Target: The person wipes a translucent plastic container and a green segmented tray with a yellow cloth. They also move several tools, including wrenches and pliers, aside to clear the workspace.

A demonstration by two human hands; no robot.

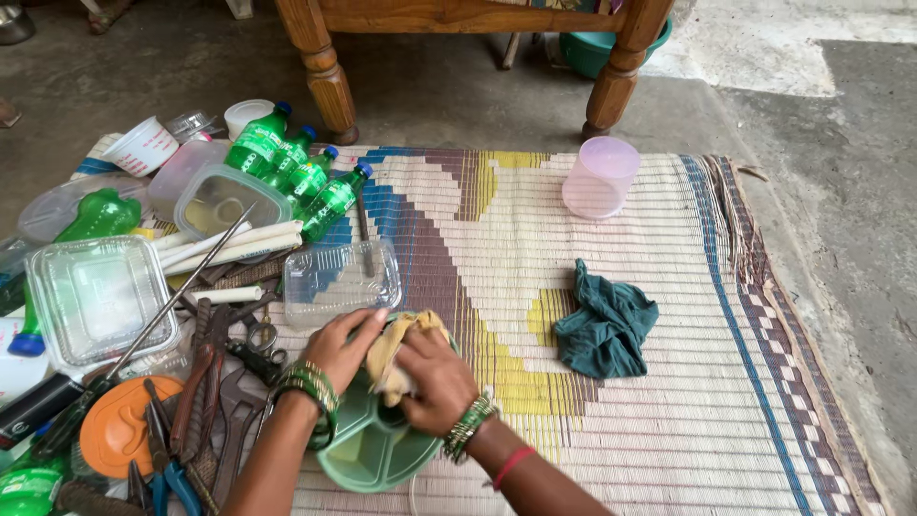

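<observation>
Right hand presses tan cloth into green sectioned tray; left hand grips tray rim; teal rag well right of tray.

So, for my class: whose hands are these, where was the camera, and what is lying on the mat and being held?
There is only one picture, taken by a camera worn on a person's head and looking down at their own bare hands. The left hand steadies a green divided plastic dish. The right hand presses a yellowish cloth against that dish. Everything sits on a striped woven mat. Further right lies a crumpled teal cloth, with a pale pink tub beyond it. To the left are green bottles, clear plastic boxes, an orange lid and metal hand tools.
</observation>
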